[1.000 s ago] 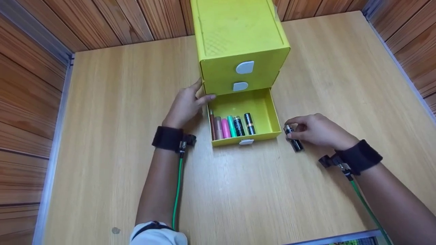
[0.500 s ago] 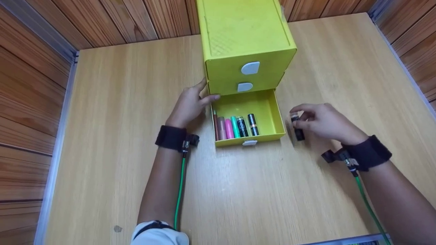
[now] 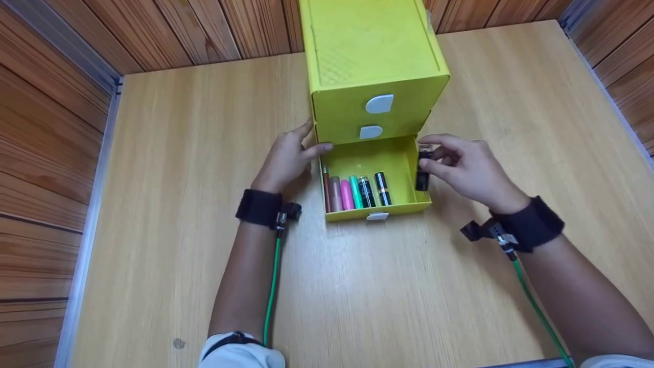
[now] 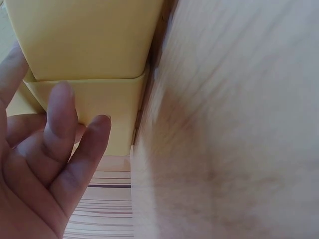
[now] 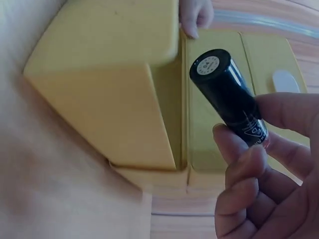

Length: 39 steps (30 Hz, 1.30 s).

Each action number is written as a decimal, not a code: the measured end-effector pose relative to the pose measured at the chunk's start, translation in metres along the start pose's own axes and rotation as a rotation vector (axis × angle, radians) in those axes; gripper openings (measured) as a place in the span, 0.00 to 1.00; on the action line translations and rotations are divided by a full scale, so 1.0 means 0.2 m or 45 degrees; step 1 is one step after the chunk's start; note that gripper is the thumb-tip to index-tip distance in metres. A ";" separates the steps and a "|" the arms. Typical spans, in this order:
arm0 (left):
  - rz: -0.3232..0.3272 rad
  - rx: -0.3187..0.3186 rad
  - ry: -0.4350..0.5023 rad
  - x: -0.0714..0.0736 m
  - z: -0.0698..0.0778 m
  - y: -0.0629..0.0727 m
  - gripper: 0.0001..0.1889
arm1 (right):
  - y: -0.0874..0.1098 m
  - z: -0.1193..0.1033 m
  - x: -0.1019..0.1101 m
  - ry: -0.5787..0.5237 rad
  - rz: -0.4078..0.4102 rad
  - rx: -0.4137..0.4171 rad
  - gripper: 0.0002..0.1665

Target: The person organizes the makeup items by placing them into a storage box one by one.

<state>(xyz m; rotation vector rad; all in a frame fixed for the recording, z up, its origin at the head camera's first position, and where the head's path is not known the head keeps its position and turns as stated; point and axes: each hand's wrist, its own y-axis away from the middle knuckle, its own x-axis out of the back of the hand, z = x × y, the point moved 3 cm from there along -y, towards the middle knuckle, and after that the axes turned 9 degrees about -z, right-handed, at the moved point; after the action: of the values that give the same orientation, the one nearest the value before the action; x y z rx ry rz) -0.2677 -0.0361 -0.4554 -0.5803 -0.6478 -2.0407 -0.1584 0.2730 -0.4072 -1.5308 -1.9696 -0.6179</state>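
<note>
In the head view, a yellow box of stacked drawers (image 3: pixel 375 48) has its bottom drawer (image 3: pixel 406 208) pulled out. My right hand (image 3: pixel 472 166) pinches a black lipstick tube (image 3: pixel 422 178) between thumb and fingers, over the drawer's right wall. The right wrist view shows a round label on the end of this lipstick tube (image 5: pixel 219 82). Against the box's left side rests my left hand (image 3: pixel 286 158), its thumb at the drawer's upper left corner. In the left wrist view, fingers (image 4: pixel 62 114) lie loosely bent beside the yellow side.
Inside the drawer, several tubes stand in a row: brown, mauve, a pink tube (image 3: pixel 346 194), a green tube (image 3: pixel 355 192) and a patterned black tube (image 3: pixel 366 192). A black lipstick (image 3: pixel 382 188) stands slightly apart to their right. Wooden panels (image 3: pixel 153 36) border the table (image 3: pixel 194 153).
My right hand has lifted the lipstick tube off the table and carried it left and farther back to the drawer's right wall. The left hand stays at the box.
</note>
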 end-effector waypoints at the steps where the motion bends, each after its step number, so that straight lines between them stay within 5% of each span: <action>1: -0.002 -0.003 -0.002 0.00 0.00 0.00 0.48 | -0.01 -0.01 -0.02 0.011 -0.007 0.020 0.21; 18: -0.007 -0.010 0.033 -0.02 0.01 0.00 0.49 | -0.12 -0.03 -0.20 0.367 -0.155 0.118 0.19; 29: 0.001 -0.012 0.029 -0.01 0.01 0.00 0.49 | -0.15 -0.07 -0.24 0.525 -0.321 0.031 0.16; 39: 0.012 -0.016 0.035 0.00 0.00 0.00 0.47 | -0.16 -0.07 -0.28 0.695 -0.295 0.191 0.17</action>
<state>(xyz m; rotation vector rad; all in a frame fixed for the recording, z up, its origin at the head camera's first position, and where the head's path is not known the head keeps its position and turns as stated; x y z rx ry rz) -0.2684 -0.0360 -0.4560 -0.5605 -0.6147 -2.0419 -0.1761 0.2172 -0.4353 -0.9219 -1.7249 -0.8563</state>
